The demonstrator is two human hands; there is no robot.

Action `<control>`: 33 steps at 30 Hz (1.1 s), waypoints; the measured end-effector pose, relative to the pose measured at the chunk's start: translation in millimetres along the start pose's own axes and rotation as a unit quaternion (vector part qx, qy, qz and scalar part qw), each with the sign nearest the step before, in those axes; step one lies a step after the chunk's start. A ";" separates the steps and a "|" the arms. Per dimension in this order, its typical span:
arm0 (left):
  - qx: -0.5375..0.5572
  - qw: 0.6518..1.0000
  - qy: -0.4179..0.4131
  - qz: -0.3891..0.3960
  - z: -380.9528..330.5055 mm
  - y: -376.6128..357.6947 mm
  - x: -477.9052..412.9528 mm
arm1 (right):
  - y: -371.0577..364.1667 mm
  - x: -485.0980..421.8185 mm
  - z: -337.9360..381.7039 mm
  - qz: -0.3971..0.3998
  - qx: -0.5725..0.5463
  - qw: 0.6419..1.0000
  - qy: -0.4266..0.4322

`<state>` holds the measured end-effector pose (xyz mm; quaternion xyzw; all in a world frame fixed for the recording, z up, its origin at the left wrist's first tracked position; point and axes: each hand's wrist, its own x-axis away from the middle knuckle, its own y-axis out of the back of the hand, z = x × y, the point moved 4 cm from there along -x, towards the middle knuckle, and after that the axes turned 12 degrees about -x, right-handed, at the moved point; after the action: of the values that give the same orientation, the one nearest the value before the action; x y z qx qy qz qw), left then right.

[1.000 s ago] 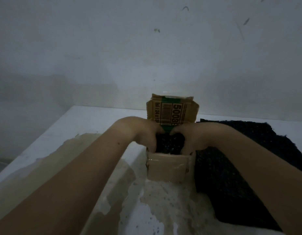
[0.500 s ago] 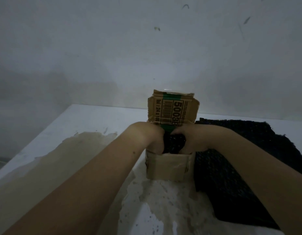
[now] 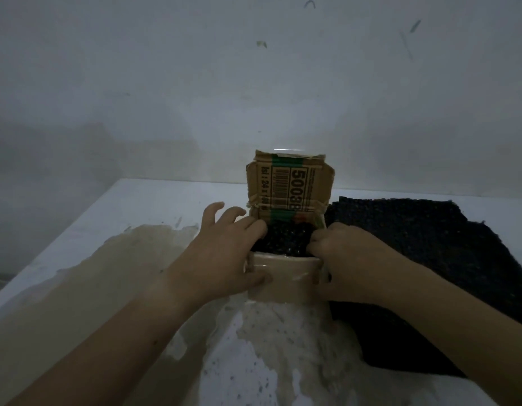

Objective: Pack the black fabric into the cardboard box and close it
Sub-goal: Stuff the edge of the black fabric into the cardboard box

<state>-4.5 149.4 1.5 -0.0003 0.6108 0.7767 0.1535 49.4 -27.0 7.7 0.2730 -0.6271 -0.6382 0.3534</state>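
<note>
The left hand [image 3: 224,253] clasps the left corner of the cardboard box [image 3: 283,278], thumb across the near wall and the outer fingers splayed. The right hand [image 3: 344,259] digs curled fingers into the black fabric [image 3: 283,238] bunched inside; whether it grasps the fabric is hidden. The box stands upright on the stained table [image 3: 136,206], mouth up, with its lid flap [image 3: 289,186] vertical at the far side. More black cloth [image 3: 429,259] lies flat just to the right.

counter [image 3: 154,206]: white top, showing tan worn patches across its near half
cardboard box [image 3: 283,276]: standing open mid-counter
black fabric [image 3: 429,259]: lying flat on counter, sitting just right of box
</note>
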 end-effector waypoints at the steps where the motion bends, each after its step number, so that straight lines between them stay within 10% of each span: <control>1: -0.008 1.000 -0.004 -0.003 -0.6 -1.1 -0.7 | -1.4 -0.8 -1.2 -0.007 0.005 1.000 -0.001; 33: 0.181 0.969 -0.036 -0.166 -91.9 50.7 10.2 | -22.8 97.2 -70.4 -0.189 -0.224 0.950 -0.108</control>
<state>-43.5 54.1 24.4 -0.0458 0.7265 0.6165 0.3000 44.3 -147.7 -10.2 0.2301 -0.4389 -0.8431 0.2087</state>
